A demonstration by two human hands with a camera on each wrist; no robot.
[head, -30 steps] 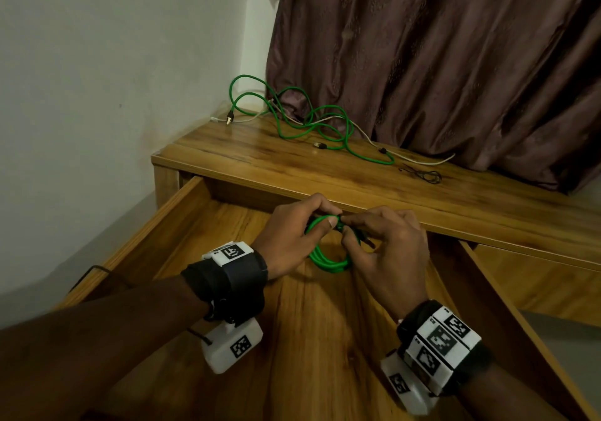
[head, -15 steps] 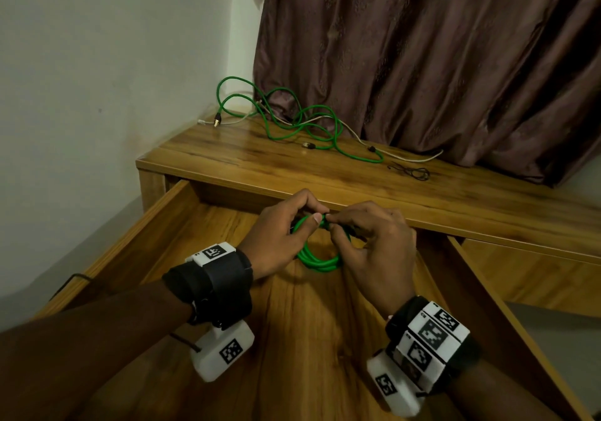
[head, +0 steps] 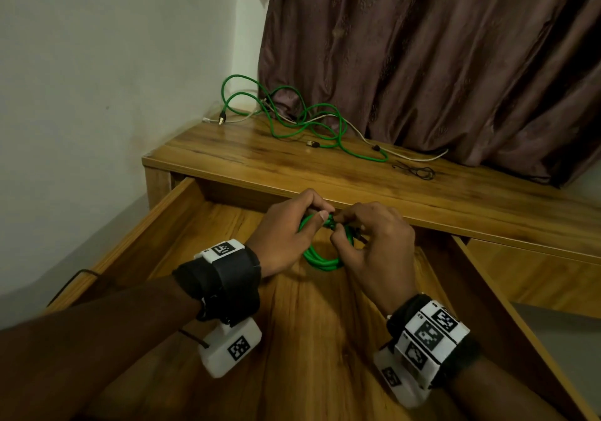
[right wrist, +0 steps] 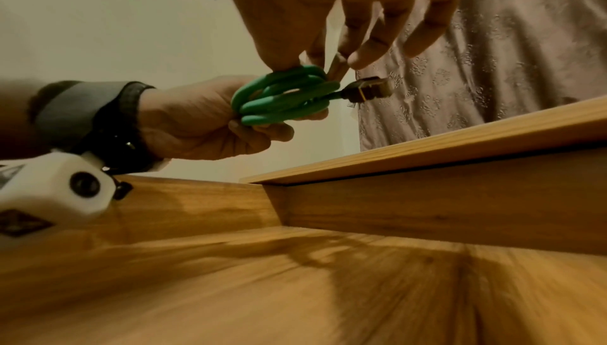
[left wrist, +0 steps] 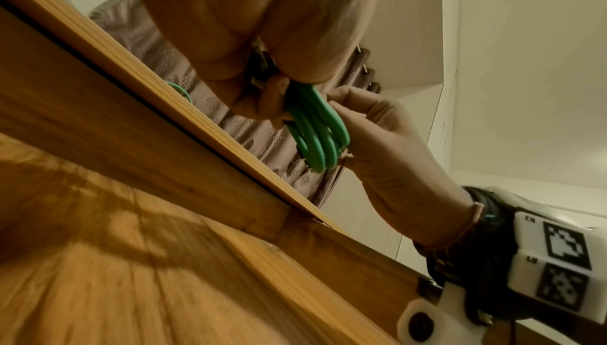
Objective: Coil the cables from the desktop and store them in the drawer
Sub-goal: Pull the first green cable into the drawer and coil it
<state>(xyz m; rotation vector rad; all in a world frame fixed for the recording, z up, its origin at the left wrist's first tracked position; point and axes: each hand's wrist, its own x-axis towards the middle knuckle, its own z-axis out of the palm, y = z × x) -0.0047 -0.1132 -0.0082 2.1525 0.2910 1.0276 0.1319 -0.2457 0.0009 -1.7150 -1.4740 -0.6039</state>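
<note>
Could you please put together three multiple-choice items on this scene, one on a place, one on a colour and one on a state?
1. Where is the coiled cable?
A. On the desktop
B. Held above the open drawer
C. On the floor

2. What colour is the coiled cable?
A. Green
B. White
C. Black

3. What state is the tangle of cables on the desktop in?
A. Coiled neatly
B. Loose and uncoiled
C. Already in the drawer

Key:
1 B: the left hand and right hand hold it over the drawer's floor.
2 A: both wrist views show green loops, with a dark plug sticking out.
3 B: green, white and thin black strands sprawl by the curtain.
</note>
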